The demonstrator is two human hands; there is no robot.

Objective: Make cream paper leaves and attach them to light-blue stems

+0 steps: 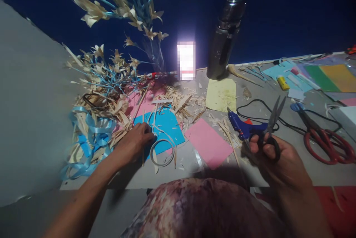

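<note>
My left hand has its fingers curled closed over the edge of a blue paper sheet. A thin pale strip shows above and below these fingers; whether they grip it is hidden. Just right of the hand lies a pale ring-shaped roll. My right hand is closed around the dark handles of a pair of scissors, whose blades point up and stand slightly apart. Close behind it, a blue glue gun rests on the table, and a pink paper sheet lies between my hands.
Dried-leaf flowers and light blue ribbon crowd the left. A bright light and a metal flask stand at the back. Red-handled scissors, a black cord and a yellow spool lie to the right.
</note>
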